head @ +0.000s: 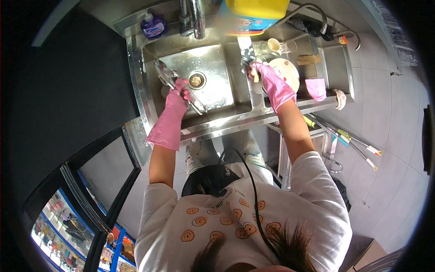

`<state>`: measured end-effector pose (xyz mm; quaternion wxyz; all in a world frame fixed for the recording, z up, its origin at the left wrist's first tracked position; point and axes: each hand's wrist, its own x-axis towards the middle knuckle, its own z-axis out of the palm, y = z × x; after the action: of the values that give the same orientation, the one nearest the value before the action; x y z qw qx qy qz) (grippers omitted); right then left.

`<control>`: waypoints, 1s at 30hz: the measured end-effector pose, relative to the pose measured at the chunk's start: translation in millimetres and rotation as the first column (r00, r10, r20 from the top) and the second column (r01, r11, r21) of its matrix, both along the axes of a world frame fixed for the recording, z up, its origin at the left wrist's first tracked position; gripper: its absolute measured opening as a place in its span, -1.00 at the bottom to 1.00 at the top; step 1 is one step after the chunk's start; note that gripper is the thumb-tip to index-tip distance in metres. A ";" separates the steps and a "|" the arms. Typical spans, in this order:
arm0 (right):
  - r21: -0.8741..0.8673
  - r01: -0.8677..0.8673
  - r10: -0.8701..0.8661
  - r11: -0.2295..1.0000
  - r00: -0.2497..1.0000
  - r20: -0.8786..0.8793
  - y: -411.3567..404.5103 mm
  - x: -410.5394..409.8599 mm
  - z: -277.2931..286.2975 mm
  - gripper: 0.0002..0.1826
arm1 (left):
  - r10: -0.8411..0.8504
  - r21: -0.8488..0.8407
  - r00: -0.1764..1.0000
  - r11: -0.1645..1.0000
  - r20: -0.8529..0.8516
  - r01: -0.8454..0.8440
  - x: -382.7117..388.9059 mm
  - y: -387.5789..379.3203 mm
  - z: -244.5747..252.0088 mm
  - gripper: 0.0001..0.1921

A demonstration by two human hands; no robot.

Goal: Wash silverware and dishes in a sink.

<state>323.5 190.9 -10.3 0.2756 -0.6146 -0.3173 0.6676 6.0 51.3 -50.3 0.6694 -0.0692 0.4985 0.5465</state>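
Note:
My left hand [177,91], in a pink rubber glove, grips a bundle of metal utensils [164,73] above the left basin [210,73]. Their rounded ends point away from me, the thin ends towards the front edge. At the suds-marked sink divider [245,46], my right hand [263,73] wears a matching glove and has its fingers closed on a small yellow sponge [256,77], partly hidden by the glove. Beside that hand, a round plate with red marks [288,73] lies in the right basin. Behind it are a pale cup [274,45] and clear glasses [291,46].
A large yellow detergent jug [256,13] stands behind the divider. The faucet [197,20] overhangs the left basin, near a purple soap bottle [153,26]. A pink cloth [316,89] hangs at the right. Mop handles [350,137] jut out below the sink, over the tiled floor.

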 end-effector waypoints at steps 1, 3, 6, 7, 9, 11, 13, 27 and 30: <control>0.016 0.041 -0.041 0.999 0.999 0.018 -3.4 -1.7 9.5 -0.87 | 0.035 -0.019 0.998 0.999 0.045 -0.034 4.3 -1.6 2.1 -0.82; 0.024 0.072 -0.069 0.997 0.992 -0.110 -11.6 -1.5 25.6 -0.87 | -0.031 0.015 0.998 0.999 0.056 0.031 8.7 -3.0 4.9 -0.79; -0.020 0.176 -0.177 0.984 0.961 -0.212 -13.8 3.8 32.5 -0.88 | -0.071 -0.015 0.993 0.997 0.093 0.073 12.8 -5.0 3.5 -0.81; 0.009 0.081 -0.078 0.997 0.981 -0.177 -11.0 5.2 29.0 -0.89 | -0.056 -0.029 0.992 0.998 0.116 0.060 13.3 -5.5 1.6 -0.82; -0.018 -0.027 0.027 0.999 0.999 0.029 3.3 4.4 13.2 -0.90 | -0.049 -0.057 0.987 0.997 0.151 0.059 13.4 -7.1 -2.5 -0.83; -0.010 -0.031 0.031 0.999 0.996 0.087 18.8 4.2 -8.0 -0.86 | -0.062 -0.056 0.992 0.996 0.110 0.068 14.5 -9.6 -5.4 -0.83; 0.085 0.089 -0.110 0.992 0.952 0.285 33.5 4.7 -28.9 -0.83 | -0.096 -0.043 0.990 0.994 0.104 0.101 16.0 -11.6 -6.6 -0.83; 0.311 -0.272 -0.117 0.911 0.551 0.826 46.8 15.0 -60.9 -0.75 | -0.155 -0.114 0.984 0.980 0.084 0.164 16.1 -25.9 -11.6 -0.68; 0.330 -0.266 -0.131 0.906 0.565 0.814 44.3 20.3 -64.2 -0.75 | -0.148 -0.157 0.986 0.975 0.079 0.159 18.0 -25.3 -8.8 -0.70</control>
<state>343.8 235.2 -74.5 0.1943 -0.7664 -0.5672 0.2307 24.1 26.0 -59.1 0.7180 -0.1031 0.5226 0.4480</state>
